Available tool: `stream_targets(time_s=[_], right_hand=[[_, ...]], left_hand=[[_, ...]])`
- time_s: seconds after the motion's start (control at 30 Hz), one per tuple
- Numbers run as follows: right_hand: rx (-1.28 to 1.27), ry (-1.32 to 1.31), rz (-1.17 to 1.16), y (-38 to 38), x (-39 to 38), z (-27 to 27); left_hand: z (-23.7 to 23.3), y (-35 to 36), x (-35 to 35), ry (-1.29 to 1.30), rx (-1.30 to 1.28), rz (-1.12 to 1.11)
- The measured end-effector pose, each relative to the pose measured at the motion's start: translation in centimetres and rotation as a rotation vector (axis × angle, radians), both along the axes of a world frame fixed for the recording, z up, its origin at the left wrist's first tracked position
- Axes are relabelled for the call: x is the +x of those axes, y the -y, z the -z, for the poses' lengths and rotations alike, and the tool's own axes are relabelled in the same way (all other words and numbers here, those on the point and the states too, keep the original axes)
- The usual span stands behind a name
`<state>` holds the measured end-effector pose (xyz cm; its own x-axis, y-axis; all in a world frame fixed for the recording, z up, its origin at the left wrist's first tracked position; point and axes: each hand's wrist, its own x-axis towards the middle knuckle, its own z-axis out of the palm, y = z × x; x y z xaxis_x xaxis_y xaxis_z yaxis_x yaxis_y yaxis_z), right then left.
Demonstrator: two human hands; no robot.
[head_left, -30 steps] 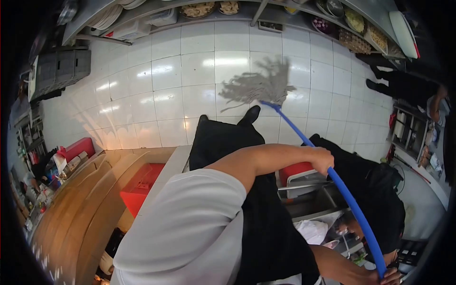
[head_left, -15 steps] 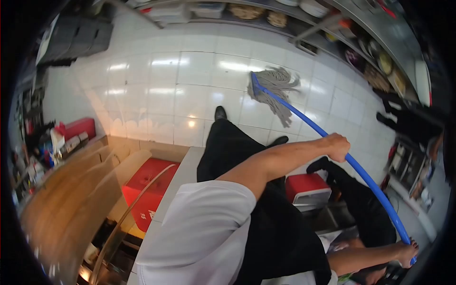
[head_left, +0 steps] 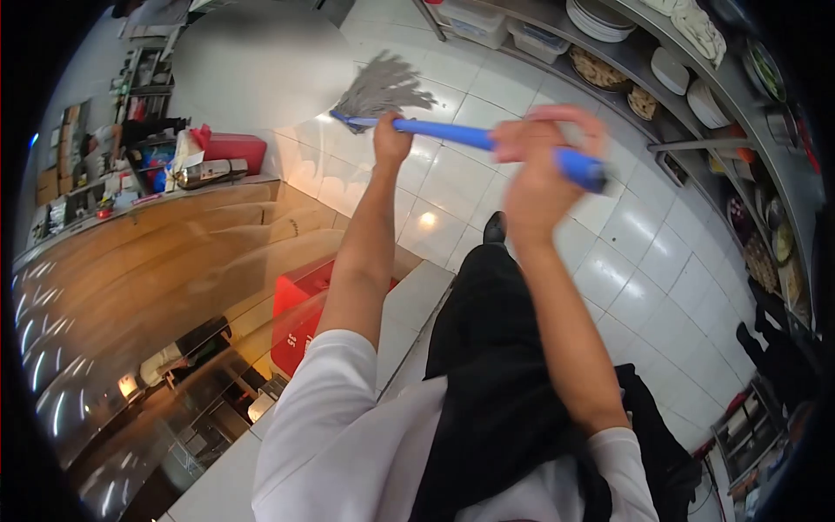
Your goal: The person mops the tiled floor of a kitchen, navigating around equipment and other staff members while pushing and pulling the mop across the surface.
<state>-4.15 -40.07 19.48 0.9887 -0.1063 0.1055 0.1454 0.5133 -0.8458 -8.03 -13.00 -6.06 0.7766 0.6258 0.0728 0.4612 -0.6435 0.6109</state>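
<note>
A mop with a blue handle (head_left: 457,133) and grey string head (head_left: 383,84) is in both my hands. Its strings lie spread on the white tiled floor (head_left: 487,113). My left hand (head_left: 393,142) is wrapped round the handle close to the mop head, with the arm stretched forward. Nearer the handle's free end, my right hand (head_left: 541,170) is closed round it, smeared by motion. The blue end sticks out to the right of that hand. My black shoe (head_left: 494,228) stands on the tiles beneath the handle.
Along the upper right runs a metal shelf (head_left: 622,52) with plates (head_left: 600,19), tubs and food. A red box (head_left: 296,322) sits beside the counter ledge (head_left: 417,300) at left. Dark-clothed legs of another person (head_left: 657,444) show at lower right. The upper left is blurred.
The mop head has swung left, and the handle now lies across in front of me. My left hand has moved left, close to the head; my right hand has come up from the lower right.
</note>
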Motion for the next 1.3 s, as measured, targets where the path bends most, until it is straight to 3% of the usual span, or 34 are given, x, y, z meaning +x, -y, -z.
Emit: stream_targets(time_s=[0.1, 0.17, 0.23, 0.33, 0.4, 0.47, 0.5, 0.53, 0.57, 0.67, 0.73, 0.8, 0.87, 0.9, 0.93, 1.0, 1.03, 1.13, 1.2, 1.23, 1.3], right_hand=[[0.054, -0.013, -0.421, -0.6, -1.1, 5.6], [0.007, -0.066, -0.476, 1.8, -1.7, 8.4], [-0.042, -0.108, -0.536, 4.9, -2.1, 9.9], [-0.116, -0.130, -0.541, 11.1, -2.6, 10.1], [-0.171, -0.116, -0.517, 15.2, -2.2, 8.8], [-0.185, -0.069, -0.559, 20.4, -1.5, 5.8], [-0.219, -0.028, -0.571, 22.6, -0.9, 3.1], [-0.259, 0.007, -0.595, 24.9, -0.5, -0.1], [-0.302, 0.198, -0.636, 27.1, 0.5, -3.0], [-0.364, 0.611, -0.755, 32.1, 4.3, -13.1], [0.000, 0.686, -0.875, 33.2, 5.6, -17.7], [0.213, 0.805, -1.183, 33.2, 6.2, -21.2], [0.261, 0.877, -1.213, 31.5, 3.8, -22.6], [-0.074, 0.903, -1.289, 31.6, 3.2, -24.7], [-0.094, 0.901, -1.317, 30.5, 2.2, -24.3], [0.061, 0.875, -1.030, 28.5, 0.9, -21.2], [0.147, 0.931, -1.071, 27.4, 1.7, -19.8], [-0.230, 0.768, -0.791, 24.0, -0.9, -16.1], [-0.355, 0.869, -0.791, 22.7, -0.7, -12.0], [-0.188, 0.815, -0.835, 21.4, -0.6, -9.8], [-0.202, 0.757, -0.800, 21.4, -0.7, -7.6]], left_hand=[[-2.2, 0.9, -2.7, -0.151, 0.005, -0.069], [-0.6, 3.7, -3.7, 0.029, 0.090, -0.015], [0.2, 6.7, -4.0, -0.015, 0.017, -0.024], [1.0, 12.4, -4.0, 0.012, 0.126, -0.049], [-1.0, 16.6, -3.6, -0.078, 0.127, 0.015], [-6.2, 22.7, -2.7, -0.155, 0.079, 0.043], [-6.3, 24.9, -2.6, 0.064, 0.207, 0.126], [-9.4, 28.6, -2.3, 0.102, 0.134, 0.019], [-11.2, 30.8, -2.2, 0.069, 0.004, 0.052], [-15.6, 37.3, -0.9, 0.343, 0.017, 0.216], [-18.7, 41.5, 0.2, 0.520, -0.032, 0.299], [-20.8, 45.1, 0.0, 0.676, -0.051, 0.263], [-20.5, 45.9, 0.4, 0.820, -0.036, 0.261], [-20.1, 45.4, 0.5, 0.829, -0.051, 0.237], [-19.5, 44.3, 0.9, 0.857, 0.003, 0.225], [-18.2, 41.2, 2.0, 0.923, 0.024, 0.221], [-16.5, 39.2, 2.6, 0.910, 0.037, 0.211], [-13.6, 33.8, 3.8, 0.968, -0.044, 0.018], [-11.3, 30.8, 4.3, 0.841, 0.097, -0.123], [-10.2, 29.6, 4.5, 0.816, 0.049, -0.084], [-9.2, 29.5, 5.3, 0.804, -0.001, -0.054]])
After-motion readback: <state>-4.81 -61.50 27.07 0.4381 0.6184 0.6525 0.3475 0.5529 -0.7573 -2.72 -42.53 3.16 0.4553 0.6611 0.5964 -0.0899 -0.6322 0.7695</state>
